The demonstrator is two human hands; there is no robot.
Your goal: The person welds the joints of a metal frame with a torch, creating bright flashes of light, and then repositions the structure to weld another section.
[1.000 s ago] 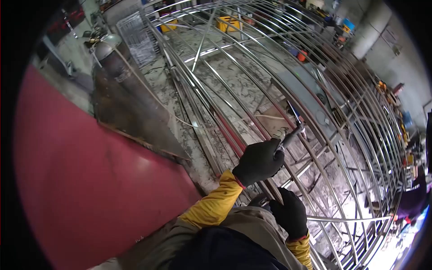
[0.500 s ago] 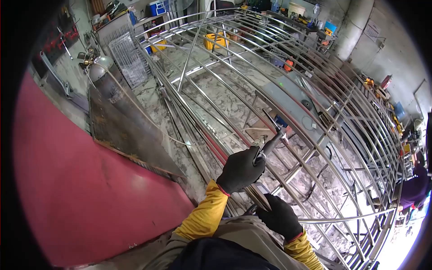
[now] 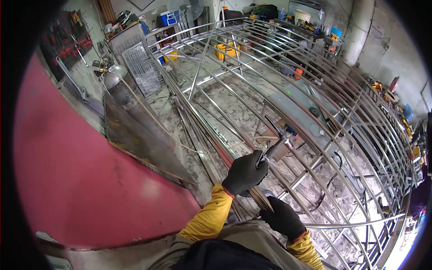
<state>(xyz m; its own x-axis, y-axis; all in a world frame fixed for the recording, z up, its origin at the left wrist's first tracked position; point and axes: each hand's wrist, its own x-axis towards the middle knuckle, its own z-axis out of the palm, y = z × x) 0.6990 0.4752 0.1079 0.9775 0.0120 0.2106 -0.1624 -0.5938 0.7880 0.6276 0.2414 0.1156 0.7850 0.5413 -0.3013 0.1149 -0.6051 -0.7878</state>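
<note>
My left hand, in a dark glove below a yellow sleeve, is closed around a welding torch with a dark handle and a pale nozzle end. The torch lies over the long metal bars of a large curved frame. Lower and to the right, my right hand, gloved too, is closed on a bundle of thin metal rods that runs up toward my left wrist. Its fingertips are partly hidden by the rods.
A red panel fills the left side, beside a brown metal sheet and a gas cylinder. Beyond the frame bars stand a grey table and a yellow box. Part of a person in purple shows at the far right.
The camera view has shifted, so the surroundings appear lower and farther right. Both hands keep their holds, and the torch stays over the frame.
</note>
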